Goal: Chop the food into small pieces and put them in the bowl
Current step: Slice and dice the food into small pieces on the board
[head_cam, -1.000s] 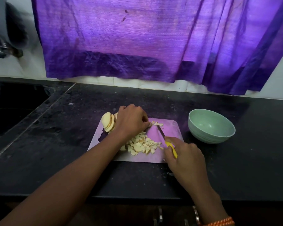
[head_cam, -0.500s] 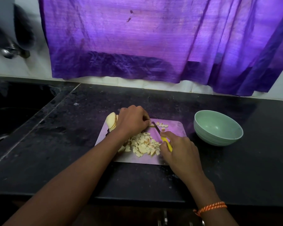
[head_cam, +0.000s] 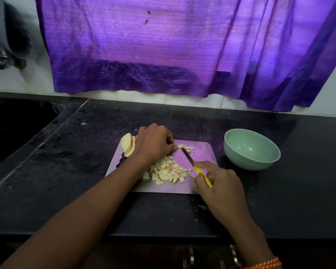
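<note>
Take the cutting board (head_cam: 200,188) as your landmark: a pale, purple-tinted sheet lying flat on a dark countertop (head_cam: 299,191).

Your left hand (head_cam: 153,145) rests over the board's far-left part, fingers curled down over the food you are cutting. The piece itself is hidden under your knuckles, so exactly how you grip it cannot be told. Your right hand (head_cam: 219,183) is at the board's near-right corner, fingers clenched round the yellow handle of a small knife (head_cam: 196,166). The blade points away from you, its tip close to your left fingertips.

To do this step well, in my judgement: keep your left fingertips tucked back, because the blade tip is working very near them. Cut straight down, and slide your left hand back along the food between cuts so the pieces come out small and even. Hold the board steady; it looks thin and may skid.

Counts, as far as they show:
- One knife.
- One board.
- One green bowl (head_cam: 275,152), just beside the board's right edge. Nothing can be seen in it, so no pieces have been moved yet.
- One fan of uncut slices (head_cam: 127,144) at the board's far-left corner. Roughly four edges show, with more possibly behind your hand.
- One heap of chopped pieces (head_cam: 167,171) in the board's middle, dozens and too many to count.
- A small scatter of cut bits (head_cam: 186,146) at the far edge, about half a dozen.
</note>
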Demonstrator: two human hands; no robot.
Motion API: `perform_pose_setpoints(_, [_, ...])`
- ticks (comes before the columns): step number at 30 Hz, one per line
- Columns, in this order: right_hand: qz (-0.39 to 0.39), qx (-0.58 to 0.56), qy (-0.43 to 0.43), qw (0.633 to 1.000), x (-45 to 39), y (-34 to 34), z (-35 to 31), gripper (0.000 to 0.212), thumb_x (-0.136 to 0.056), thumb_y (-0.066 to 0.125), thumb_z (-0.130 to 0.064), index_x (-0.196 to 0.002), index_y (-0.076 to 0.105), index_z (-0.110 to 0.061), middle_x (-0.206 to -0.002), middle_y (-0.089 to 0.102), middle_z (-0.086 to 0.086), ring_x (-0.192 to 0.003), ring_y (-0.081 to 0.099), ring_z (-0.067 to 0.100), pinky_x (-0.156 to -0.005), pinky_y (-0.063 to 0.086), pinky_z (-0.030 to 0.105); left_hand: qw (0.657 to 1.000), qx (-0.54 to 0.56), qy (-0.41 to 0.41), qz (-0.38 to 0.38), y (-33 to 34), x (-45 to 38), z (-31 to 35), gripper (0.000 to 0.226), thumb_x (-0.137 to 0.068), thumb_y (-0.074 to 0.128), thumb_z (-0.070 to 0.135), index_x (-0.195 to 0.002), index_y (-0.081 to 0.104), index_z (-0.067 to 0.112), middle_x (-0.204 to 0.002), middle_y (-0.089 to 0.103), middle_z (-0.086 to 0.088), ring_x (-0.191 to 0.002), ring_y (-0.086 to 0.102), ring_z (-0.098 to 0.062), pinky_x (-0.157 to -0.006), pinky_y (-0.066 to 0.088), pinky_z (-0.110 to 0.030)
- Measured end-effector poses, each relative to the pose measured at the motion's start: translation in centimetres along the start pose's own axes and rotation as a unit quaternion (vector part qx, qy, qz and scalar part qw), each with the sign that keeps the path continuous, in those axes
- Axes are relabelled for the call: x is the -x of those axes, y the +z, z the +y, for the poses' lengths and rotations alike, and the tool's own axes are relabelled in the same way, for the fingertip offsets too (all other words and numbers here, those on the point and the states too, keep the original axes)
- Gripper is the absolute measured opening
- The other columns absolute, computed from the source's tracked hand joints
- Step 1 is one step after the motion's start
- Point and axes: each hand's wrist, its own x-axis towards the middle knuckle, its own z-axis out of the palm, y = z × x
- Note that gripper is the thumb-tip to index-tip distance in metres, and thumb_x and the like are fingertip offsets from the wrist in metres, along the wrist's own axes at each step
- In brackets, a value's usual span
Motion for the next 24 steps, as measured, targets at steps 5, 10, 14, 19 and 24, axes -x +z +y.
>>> perform_pose_setpoints(5, [0.026, 0.003, -0.002, 1.0, -1.6, 0.6, -0.6, 0.045, -0.094, 0.046, -0.045, -0.135, 0.062, -0.038, -0.072, 0.055, -0.004, -0.069, 0.052, 0.018, -0.066, 0.051, 0.037, 0.999, 0.035, -0.04, 0.009, -1.2, -0.2, -0.9, 0.01, -0.093, 0.08, 0.045, -0.093, 0.084, 0.036, -0.087, 0.078, 0.015, -0.087, 0.069, -0.008, -0.085, 0.057, -0.039])
perform_pose_setpoints(10, [-0.02, 0.047, -0.009, 0.999, -2.9, 2.0, -0.6, 0.046, -0.098, 0.048, -0.047, -0.142, 0.056, -0.039, -0.101, 0.069, 0.001, -0.087, 0.059, 0.017, -0.073, 0.049, 0.034, 0.998, 0.043, -0.053, -0.009, -1.4, -0.3, -1.3, 0.009, -0.094, 0.08, 0.042, -0.095, 0.085, 0.035, -0.085, 0.078, 0.013, -0.082, 0.069, -0.008, -0.08, 0.055, -0.037])
perform_pose_setpoints(14, [-0.01, 0.043, -0.015, 0.999, -2.9, 2.0, -0.2, 0.044, -0.097, 0.048, -0.047, -0.14, 0.058, -0.041, -0.1, 0.071, 0.001, -0.087, 0.061, 0.021, -0.074, 0.052, 0.036, 0.998, 0.037, -0.047, -0.02, -1.1, -0.3, -1.1, 0.011, -0.094, 0.079, 0.044, -0.094, 0.085, 0.035, -0.084, 0.078, 0.014, -0.081, 0.069, -0.009, -0.077, 0.056, -0.037])
perform_pose_setpoints(19, [-0.034, 0.066, -0.014, 0.997, -3.3, 2.6, -0.3, 0.049, -0.095, 0.044, -0.053, -0.141, 0.057, -0.041, -0.12, 0.07, -0.004, -0.1, 0.064, 0.019, -0.083, 0.055, 0.038, 0.999, 0.025, -0.034, -0.03, -0.9, 0.0, -0.7, 0.013, -0.088, 0.083, 0.048, -0.09, 0.084, 0.035, -0.083, 0.076, 0.016, -0.079, 0.067, -0.006, -0.083, 0.06, -0.046])
perform_pose_setpoints(24, [-0.036, 0.041, -0.014, 0.998, -2.0, 1.1, -0.1, 0.045, -0.092, 0.046, -0.052, -0.133, 0.061, -0.043, -0.094, 0.069, -0.004, -0.086, 0.063, 0.02, -0.073, 0.053, 0.037, 0.999, 0.007, -0.028, -0.016, -0.8, 0.0, -0.4, 0.016, -0.088, 0.084, 0.05, -0.09, 0.084, 0.033, -0.082, 0.076, 0.016, -0.078, 0.066, -0.005, -0.083, 0.061, -0.044])
